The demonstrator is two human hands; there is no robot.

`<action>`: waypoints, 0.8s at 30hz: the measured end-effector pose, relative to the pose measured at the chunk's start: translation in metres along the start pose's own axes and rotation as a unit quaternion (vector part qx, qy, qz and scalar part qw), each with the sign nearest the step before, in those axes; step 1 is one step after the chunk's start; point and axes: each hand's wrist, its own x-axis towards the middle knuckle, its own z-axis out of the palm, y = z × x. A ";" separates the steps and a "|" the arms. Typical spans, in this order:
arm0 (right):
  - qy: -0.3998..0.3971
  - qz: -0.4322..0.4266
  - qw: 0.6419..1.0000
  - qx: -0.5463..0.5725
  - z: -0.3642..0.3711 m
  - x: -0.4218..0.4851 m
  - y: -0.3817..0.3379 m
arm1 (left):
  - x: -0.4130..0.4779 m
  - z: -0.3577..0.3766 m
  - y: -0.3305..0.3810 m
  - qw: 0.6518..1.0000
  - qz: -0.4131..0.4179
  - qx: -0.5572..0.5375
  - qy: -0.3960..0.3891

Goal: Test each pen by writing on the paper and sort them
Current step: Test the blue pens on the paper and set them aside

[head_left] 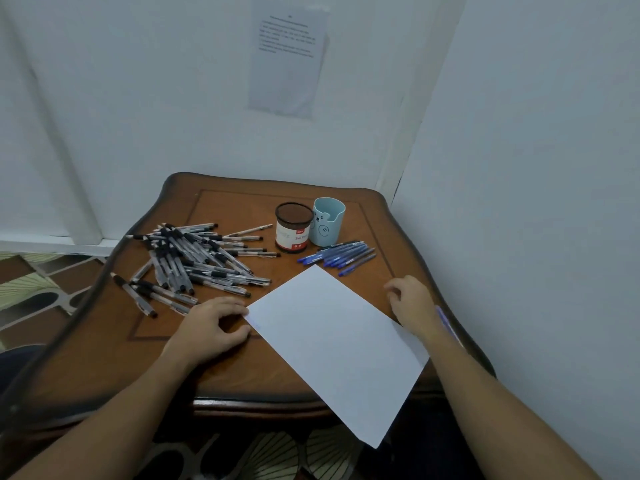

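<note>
Both rest on the counter point(242, 368) | my left hand point(211, 327) relaxed, touching the paper point(332, 341) corner | my right hand point(412, 306) loosely curled, empty

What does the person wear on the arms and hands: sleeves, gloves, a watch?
The left hand and the right hand are bare: no gloves, rings or watch can be seen. The left forearm and the right forearm are bare too; no sleeve shows in the picture.
</note>
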 end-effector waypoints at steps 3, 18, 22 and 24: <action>-0.041 -0.050 0.998 0.014 0.021 0.027 -0.021 | 0.000 -0.001 -0.001 1.000 0.005 -0.002 0.000; 0.019 -0.043 0.994 -0.099 0.048 0.059 -0.049 | 0.003 -0.001 -0.006 1.000 0.011 -0.007 -0.011; 0.016 -0.038 0.998 0.042 0.032 0.048 -0.076 | 0.003 -0.002 -0.005 1.000 0.003 -0.006 -0.020; -0.017 -0.051 0.985 0.163 0.027 0.038 -0.091 | 0.002 -0.002 -0.005 1.000 0.002 -0.003 -0.023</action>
